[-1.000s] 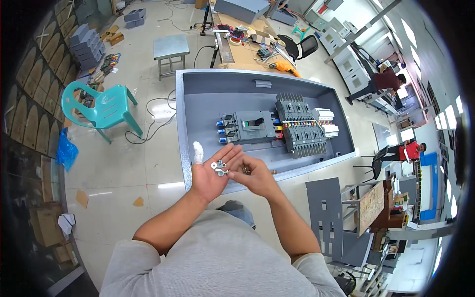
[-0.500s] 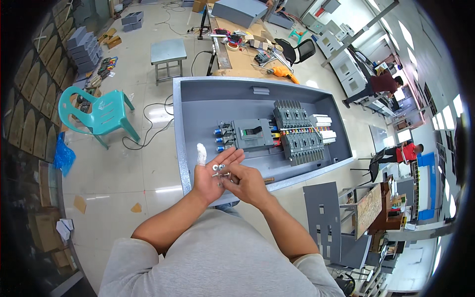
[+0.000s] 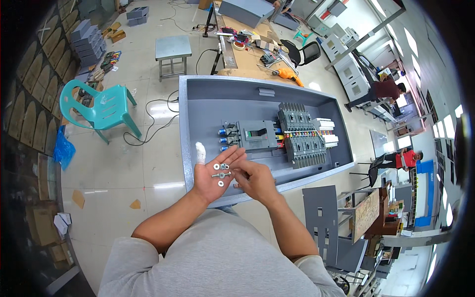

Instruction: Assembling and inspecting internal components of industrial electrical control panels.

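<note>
My left hand (image 3: 210, 180) is palm up with its fingers stretched out. A white wrapping (image 3: 200, 153) covers its thumb. On the palm lie a silver bolt (image 3: 222, 174) with hardware on its shank, loose washers (image 3: 220, 183) and another small metal fastener (image 3: 224, 167). Just right of the palm, my right hand (image 3: 257, 182) has its fingers curled in, and what they hold, if anything, is hidden. Beyond both hands stands a grey metal enclosure (image 3: 184, 133). Inside it are a large circuit breaker (image 3: 256, 134), a bank of smaller breakers (image 3: 302, 136) and white modules (image 3: 326, 132).
A workbench (image 3: 242, 62) with tools and an orange power drill (image 3: 288, 75) adjoins the enclosure's far side. Left are a green plastic chair (image 3: 106, 106), a stool (image 3: 173, 48) and a floor cable (image 3: 148, 121). Grey panels (image 3: 321, 218) stand at right. Two people work farther right.
My right hand has drawn back rightward from the left palm, so more of the bolt and washers shows. The whole view has shifted slightly.
</note>
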`<state>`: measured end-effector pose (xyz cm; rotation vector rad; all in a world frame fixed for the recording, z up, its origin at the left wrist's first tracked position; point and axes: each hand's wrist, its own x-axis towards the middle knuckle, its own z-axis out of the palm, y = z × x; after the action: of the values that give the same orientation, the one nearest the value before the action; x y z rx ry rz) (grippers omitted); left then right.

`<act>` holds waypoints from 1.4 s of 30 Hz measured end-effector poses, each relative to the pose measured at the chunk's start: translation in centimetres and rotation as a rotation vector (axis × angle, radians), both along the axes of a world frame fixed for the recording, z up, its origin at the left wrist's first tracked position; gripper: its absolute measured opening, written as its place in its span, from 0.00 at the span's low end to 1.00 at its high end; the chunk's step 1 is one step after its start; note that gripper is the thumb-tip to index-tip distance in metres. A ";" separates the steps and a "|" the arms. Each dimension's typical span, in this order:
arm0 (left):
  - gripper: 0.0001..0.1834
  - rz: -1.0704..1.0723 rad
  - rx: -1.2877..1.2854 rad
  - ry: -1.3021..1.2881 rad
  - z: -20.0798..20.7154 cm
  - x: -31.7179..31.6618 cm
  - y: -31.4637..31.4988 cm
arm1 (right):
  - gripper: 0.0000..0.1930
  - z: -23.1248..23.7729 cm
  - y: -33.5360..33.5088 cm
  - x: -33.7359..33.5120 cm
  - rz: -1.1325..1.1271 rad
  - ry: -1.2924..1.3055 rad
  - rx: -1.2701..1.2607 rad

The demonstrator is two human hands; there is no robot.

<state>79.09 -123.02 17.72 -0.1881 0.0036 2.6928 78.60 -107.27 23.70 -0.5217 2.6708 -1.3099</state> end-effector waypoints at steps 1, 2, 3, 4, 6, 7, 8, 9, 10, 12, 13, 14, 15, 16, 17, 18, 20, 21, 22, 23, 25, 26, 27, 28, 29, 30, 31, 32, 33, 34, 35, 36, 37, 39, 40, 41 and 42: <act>0.55 0.010 0.019 -0.003 -0.2 0.1 -0.1 | 0.09 0.2 0.2 -0.1 0.075 0.041 0.091; 0.55 0.005 0.020 -0.003 -0.1 0.1 -0.1 | 0.08 0.2 0.4 -0.1 0.144 0.081 0.182; 0.53 -0.001 0.009 -0.018 0.2 0.2 -0.2 | 0.08 0.2 0.4 -0.1 0.139 0.081 0.182; 0.52 -0.008 -0.002 -0.032 0.3 0.2 -0.3 | 0.08 0.0 0.3 0.0 0.155 0.098 0.208; 0.53 -0.010 0.004 -0.039 0.3 0.2 -0.5 | 0.07 -0.2 0.2 0.0 0.174 0.114 0.231; 0.54 -0.011 0.012 -0.045 0.2 0.2 -0.6 | 0.07 -0.2 0.3 0.1 0.176 0.114 0.236; 0.54 -0.012 0.011 -0.049 0.2 0.3 -0.7 | 0.07 -0.1 0.2 0.2 0.179 0.112 0.241; 0.56 -0.019 -0.002 -0.032 0.2 0.4 -0.7 | 0.07 0.0 0.0 0.3 0.178 0.108 0.240; 0.58 -0.026 -0.015 -0.015 0.3 0.6 -0.7 | 0.08 0.4 -0.1 0.4 0.183 0.047 0.239; 0.57 -0.035 -0.003 -0.037 0.5 0.5 -0.6 | 0.09 0.5 -0.1 0.5 0.177 -0.013 0.239; 0.55 -0.038 0.009 -0.058 0.7 0.5 -0.6 | 0.09 0.0 0.1 0.5 0.202 0.071 0.220; 0.55 -0.040 0.008 -0.059 0.8 0.5 -0.6 | 0.10 -0.1 0.0 0.5 0.230 0.154 0.201; 0.56 -0.054 0.007 -0.065 1.0 0.5 -0.7 | 0.10 -0.1 0.0 0.6 0.227 0.153 0.200; 0.56 -0.069 0.006 -0.071 1.0 0.5 -0.7 | 0.10 0.1 0.0 0.7 0.232 0.123 0.164; 0.56 -0.071 0.006 -0.072 1.0 0.5 -0.7 | 0.11 0.3 -0.1 0.9 0.237 0.093 0.128; 0.56 -0.076 0.011 -0.057 0.8 0.5 -0.6 | 0.11 0.2 -0.1 1.0 0.234 0.093 0.128; 0.56 -0.083 0.017 -0.042 0.7 0.5 -0.6 | 0.12 -0.1 -0.1 1.2 0.227 0.175 0.191; 0.56 -0.085 0.009 -0.028 0.8 0.5 -0.6 | 0.12 0.0 -0.1 1.3 0.225 0.174 0.191; 0.57 -0.086 0.002 -0.015 0.8 0.5 -0.6 | 0.12 0.3 -0.3 1.5 0.218 0.147 0.213; 0.57 -0.087 0.002 -0.015 0.8 0.5 -0.5 | 0.12 0.5 -0.4 1.6 0.213 0.120 0.236; 0.56 -0.073 -0.013 -0.025 0.8 0.4 -0.2 | 0.12 0.0 -0.3 1.8 0.204 0.184 0.220; 0.56 -0.074 -0.013 -0.025 0.8 0.5 -0.2 | 0.13 -0.2 -0.3 1.9 0.196 0.246 0.203; 0.56 -0.070 -0.022 -0.019 0.9 0.5 -0.1 | 0.13 -0.2 -0.4 2.0 0.195 0.246 0.203; 0.56 -0.066 -0.031 -0.013 1.0 0.5 -0.1 | 0.13 -0.2 -0.6 2.1 0.173 0.246 0.181; 0.56 -0.067 -0.032 -0.013 1.0 0.6 -0.1 | 0.13 -0.1 -0.7 2.2 0.151 0.246 0.160; 0.56 -0.064 -0.025 -0.012 1.0 0.6 0.0 | 0.13 -0.1 -0.6 2.3 0.150 0.245 0.159; 0.56 -0.061 -0.018 -0.011 1.0 0.6 0.0 | 0.12 -0.1 -0.6 2.4 0.121 0.218 0.137; 0.56 -0.062 -0.018 -0.011 1.0 0.6 0.0 | 0.12 0.0 -0.5 2.4 0.093 0.190 0.115; 0.56 -0.063 -0.010 -0.007 0.9 0.6 0.0 | 0.12 0.2 -0.4 2.4 0.092 0.190 0.115; 0.56 -0.064 -0.002 -0.003 0.9 0.5 0.0 | 0.11 0.6 -0.2 2.3 0.061 0.134 0.121; 0.56 -0.060 -0.004 -0.005 0.7 0.6 -0.1 | 0.10 0.9 -0.1 2.3 0.035 0.076 0.126; 0.57 -0.059 0.026 0.003 0.4 0.6 -0.2 | 0.10 1.3 0.0 2.2 0.039 0.074 0.124; 0.58 -0.057 0.057 0.012 -0.1 0.7 -0.3 | 0.10 1.7 0.1 2.1 0.026 -0.006 0.133; 0.58 -0.082 0.172 0.052 -1.1 0.7 -0.4 | 0.10 1.9 0.3 2.2 0.008 -0.087 0.144; 0.58 -0.104 0.287 0.094 -1.6 0.7 -0.5 | 0.10 1.9 0.4 2.3 -0.009 -0.150 0.113; 0.58 -0.107 0.289 0.092 -1.4 0.8 -0.3 | 0.10 1.8 0.5 2.4 -0.030 -0.213 0.083; 0.56 -0.085 0.121 0.092 -1.0 0.8 0.0 | 0.10 1.6 0.5 2.5 -0.033 -0.214 0.084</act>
<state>79.89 -123.04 16.72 -0.0258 -0.1204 2.6043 81.12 -106.73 25.28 -0.3093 2.5541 -1.1823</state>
